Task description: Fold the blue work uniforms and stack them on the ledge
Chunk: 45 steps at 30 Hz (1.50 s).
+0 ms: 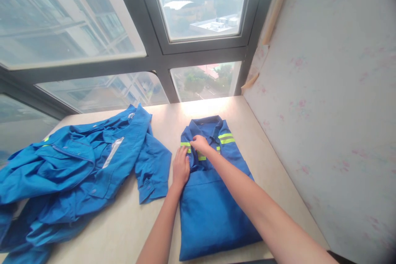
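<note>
A blue jacket [213, 210] with yellow-green reflective stripes lies folded into a long rectangle, its collar toward the window. My left hand [181, 166] rests along its left edge, just below the left shoulder stripe, fingers stretched forward. Over the upper left front, my right hand [200, 143] has its fingertips pinched together at the cloth by the stripe; the fold between them is too small to make out. A second blue garment [74, 173] lies spread and crumpled to the left, one sleeve reaching toward the folded jacket.
Both garments lie on a pale wooden surface [262, 148]. Grey-framed windows [204, 53] stand along its far side. A wall with faded floral paper [334, 103] borders the right side, its paper peeling near the window corner.
</note>
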### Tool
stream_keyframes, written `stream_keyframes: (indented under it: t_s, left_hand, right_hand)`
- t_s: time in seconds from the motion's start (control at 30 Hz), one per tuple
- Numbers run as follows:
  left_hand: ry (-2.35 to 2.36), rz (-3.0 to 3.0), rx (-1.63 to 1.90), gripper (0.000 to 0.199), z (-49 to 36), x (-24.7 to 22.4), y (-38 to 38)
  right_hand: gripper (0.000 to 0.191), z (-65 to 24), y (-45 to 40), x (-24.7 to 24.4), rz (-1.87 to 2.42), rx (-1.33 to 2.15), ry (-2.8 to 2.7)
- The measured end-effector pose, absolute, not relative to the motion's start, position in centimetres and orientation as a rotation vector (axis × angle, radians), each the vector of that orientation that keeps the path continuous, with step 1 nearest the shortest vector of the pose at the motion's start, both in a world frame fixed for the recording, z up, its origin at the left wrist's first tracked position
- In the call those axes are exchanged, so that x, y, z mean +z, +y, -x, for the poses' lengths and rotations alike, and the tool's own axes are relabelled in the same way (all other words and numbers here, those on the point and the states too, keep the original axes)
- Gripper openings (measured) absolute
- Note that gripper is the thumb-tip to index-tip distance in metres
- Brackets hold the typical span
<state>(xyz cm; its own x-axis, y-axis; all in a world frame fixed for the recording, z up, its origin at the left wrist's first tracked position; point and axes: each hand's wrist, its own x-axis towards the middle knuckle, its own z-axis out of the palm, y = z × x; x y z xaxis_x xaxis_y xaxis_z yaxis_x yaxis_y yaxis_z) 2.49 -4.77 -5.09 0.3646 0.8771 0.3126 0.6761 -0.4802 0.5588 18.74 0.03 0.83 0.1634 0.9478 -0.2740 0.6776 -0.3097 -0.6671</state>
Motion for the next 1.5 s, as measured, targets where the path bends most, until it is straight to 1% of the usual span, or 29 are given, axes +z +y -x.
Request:
stream_keyframes:
  t_s: [0.07,0.13,0.2,0.37,0.43,0.57,0.67,0.77,0.9,1.03,1.17,1.27,1.33,1.4,1.5]
  left_hand:
    - [1.345,-2.305,0.828,0.045,-2.4,-5.0,-4.9]
    - [1.33,-2.314,0.802,0.047,-2.4,-5.0,-5.0]
    - [1.335,-2.325,0.762,0.049,-2.4,-5.1,-5.0]
    - [1.385,-2.353,0.695,0.051,-2.6,-5.4,-5.0]
    - [1.413,-2.374,0.682,0.051,-2.7,-5.5,-4.9]
    - [1.445,-2.434,0.643,0.05,-2.9,-5.5,-4.9]
    - [1.465,-2.488,0.606,0.051,-3.0,-4.7,-4.8]
    - [1.464,-2.577,0.536,0.051,-3.8,-3.6,-4.3]
    - [1.378,-2.682,0.37,0.052,-5.8,-3.2,-3.7]
    - [1.375,-2.715,0.302,0.058,-7.2,-3.9,-3.7]
    - [1.342,-2.664,0.383,0.056,-7.3,-4.0,-3.5]
    - [1.334,-2.504,0.643,0.043,-5.9,-3.5,-3.1]
    - [1.311,-2.398,0.835,0.04,-4.0,-3.2,-3.4]
    - [1.226,-2.408,0.914,0.046,-1.4,-3.0,-4.3]
    - [0.989,-2.659,0.756,0.062,2.5,-2.7,-6.7]
  right_hand:
    - [0.02,-19.1,0.5,0.9,2.068,0.961,-1.561]
    - [0.026,-19.9,0.4,1.0,2.093,0.941,-1.584]
    - [0.028,-20.7,0.1,1.3,2.137,0.882,-1.606]
    - [0.023,-20.9,-1.0,1.9,2.216,0.678,-1.678]
    - [0.026,-20.4,-1.6,2.1,2.197,0.627,-1.731]
    - [0.044,-20.7,-3.5,1.9,2.048,0.487,-1.825]
    - [0.042,-24.0,-5.5,0.8,1.931,0.23,-1.798]
    - [0.043,-28.8,-7.3,-0.9,1.975,0.074,-1.735]
    - [0.048,-32.1,-8.9,-3.6,2.034,0.077,-1.91]
    - [0.053,-31.1,-9.4,-5.5,2.092,0.066,-2.005]
    - [0.054,-30.5,-9.1,-5.7,2.109,0.071,-1.981]
    - [0.053,-31.7,-9.3,-5.2,1.996,0.097,-1.93]
    - [0.05,-33.3,-10.5,-4.7,1.866,0.071,-1.855]
    - [0.048,-35.2,-12.8,-4.2,1.731,0.003,-1.811]
    - [0.052,-37.5,-17.9,-3.7,1.534,-0.06,-2.002]
